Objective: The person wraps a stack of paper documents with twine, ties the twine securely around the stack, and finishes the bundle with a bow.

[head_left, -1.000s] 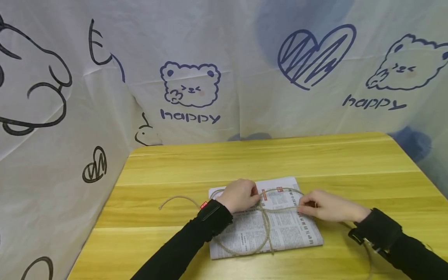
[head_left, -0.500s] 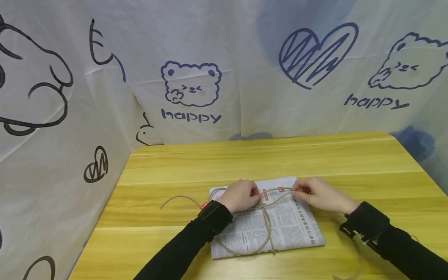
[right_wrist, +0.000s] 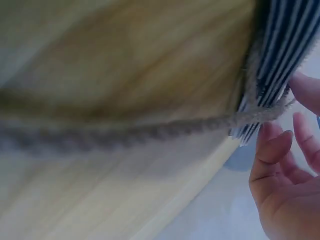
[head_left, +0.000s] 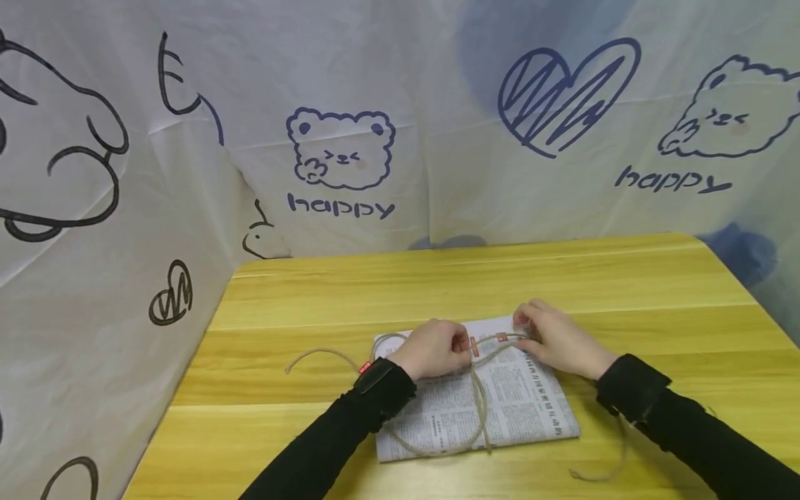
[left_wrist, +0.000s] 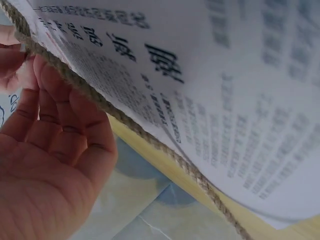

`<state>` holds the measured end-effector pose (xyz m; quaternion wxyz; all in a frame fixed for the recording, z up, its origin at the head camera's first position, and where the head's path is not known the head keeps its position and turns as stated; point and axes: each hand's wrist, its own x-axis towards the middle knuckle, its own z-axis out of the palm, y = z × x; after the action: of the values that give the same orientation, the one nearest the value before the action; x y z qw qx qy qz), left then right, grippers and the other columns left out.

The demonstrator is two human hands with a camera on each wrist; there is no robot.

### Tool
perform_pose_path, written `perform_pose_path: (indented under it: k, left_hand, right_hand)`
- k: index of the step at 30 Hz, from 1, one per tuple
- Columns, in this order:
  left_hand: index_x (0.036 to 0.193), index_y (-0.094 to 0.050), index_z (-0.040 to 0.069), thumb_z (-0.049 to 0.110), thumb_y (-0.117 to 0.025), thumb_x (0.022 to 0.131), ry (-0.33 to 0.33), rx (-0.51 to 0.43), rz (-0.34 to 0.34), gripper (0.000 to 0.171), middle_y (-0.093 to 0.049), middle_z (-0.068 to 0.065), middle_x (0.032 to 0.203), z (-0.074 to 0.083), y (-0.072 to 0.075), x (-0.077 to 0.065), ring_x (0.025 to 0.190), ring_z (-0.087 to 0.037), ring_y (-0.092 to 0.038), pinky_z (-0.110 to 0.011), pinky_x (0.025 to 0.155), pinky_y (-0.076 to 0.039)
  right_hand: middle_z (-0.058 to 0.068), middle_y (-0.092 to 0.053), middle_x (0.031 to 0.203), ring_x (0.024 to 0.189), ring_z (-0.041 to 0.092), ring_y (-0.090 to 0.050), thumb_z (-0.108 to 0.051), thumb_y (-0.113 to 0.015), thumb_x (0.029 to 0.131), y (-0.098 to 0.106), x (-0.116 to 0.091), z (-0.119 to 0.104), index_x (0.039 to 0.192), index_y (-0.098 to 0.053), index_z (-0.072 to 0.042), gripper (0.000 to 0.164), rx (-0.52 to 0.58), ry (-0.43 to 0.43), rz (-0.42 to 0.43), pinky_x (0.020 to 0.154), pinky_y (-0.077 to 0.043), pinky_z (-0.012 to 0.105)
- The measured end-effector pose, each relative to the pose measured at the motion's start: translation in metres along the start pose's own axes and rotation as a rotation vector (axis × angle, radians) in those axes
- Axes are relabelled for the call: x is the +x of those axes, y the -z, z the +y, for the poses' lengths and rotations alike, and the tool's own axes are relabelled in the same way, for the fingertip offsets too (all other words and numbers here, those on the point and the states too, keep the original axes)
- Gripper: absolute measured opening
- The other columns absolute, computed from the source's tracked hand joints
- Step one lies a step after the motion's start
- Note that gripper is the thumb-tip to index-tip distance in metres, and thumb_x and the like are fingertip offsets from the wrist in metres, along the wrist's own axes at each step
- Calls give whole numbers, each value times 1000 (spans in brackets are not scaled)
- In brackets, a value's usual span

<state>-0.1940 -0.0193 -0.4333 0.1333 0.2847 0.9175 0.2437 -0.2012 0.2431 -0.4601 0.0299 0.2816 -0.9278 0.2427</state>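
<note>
A folded newspaper stack (head_left: 519, 403) lies on the table with brown twine (head_left: 480, 399) laid over and around it, crossing near its middle. My left hand (head_left: 435, 349) rests over the upper middle of the stack. Its curled fingers (left_wrist: 65, 107) hold the twine at the crossing, where the hand hides part of it. At the stack's upper right edge is my right hand (head_left: 562, 342). Its thumb (right_wrist: 274, 149) is close to the twine and its fingers stand apart from it, beside the layered paper edge (right_wrist: 280, 55).
One loose twine end curves onto the wooden table (head_left: 300, 430) left of the stack; the other trails below the right wrist. Black sleeves with wrist straps (head_left: 631, 389) cover both forearms. A white printed cloth (head_left: 431, 83) hangs behind and at the sides.
My right hand has moved up and left along the twine to the stack's upper right edge, and its fingers have spread from the thumb. The left hand has stayed almost still.
</note>
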Motion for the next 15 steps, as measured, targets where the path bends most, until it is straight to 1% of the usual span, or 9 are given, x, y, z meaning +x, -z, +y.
perform_pose_path:
  k: [2, 5, 7, 10, 15]
  left_hand:
    - [84, -64, 16, 21, -63, 98, -15, -4, -11, 14, -55, 6, 72, 0, 1, 0, 61, -7, -44, -21, 64, -36]
    - [85, -63, 16, 22, -63, 98, -25, -8, -22, 15, -54, 5, 74, -1, 0, 0, 63, -7, -44, -22, 65, -37]
    - [85, -63, 16, 21, -63, 99, -25, -9, -24, 15, -54, 5, 74, -3, 0, -1, 63, -8, -43, -22, 66, -37]
    - [85, -63, 16, 22, -63, 99, -21, -8, -28, 15, -54, 5, 74, -5, -1, -2, 63, -8, -43, -22, 66, -36]
    - [83, -62, 17, 22, -63, 99, -8, -6, -35, 17, -53, 6, 73, -8, -2, -3, 63, -7, -43, -22, 65, -36]
  right_hand:
    - [-1, -54, 83, 71, 7, -45, -6, -77, 88, -2, 3, 2, 93, -58, -12, 21, -3, 17, 1, 65, -39, 25]
    - [-5, -48, 74, 65, 5, -40, 2, -70, 89, -2, 6, 4, 84, -52, -14, 25, 40, 26, -19, 63, -34, 22]
    - [-5, -47, 72, 63, 4, -39, 6, -66, 88, 0, 6, 4, 81, -51, -14, 26, 115, 14, -50, 61, -34, 21]
    - [-4, -49, 74, 64, 3, -42, 9, -61, 88, 4, 6, 5, 83, -53, -11, 22, 253, -13, -115, 60, -36, 21]
    - [3, -55, 78, 68, 5, -46, 6, -55, 92, 12, 6, 11, 91, -59, -3, 10, 458, -57, -240, 62, -40, 22]
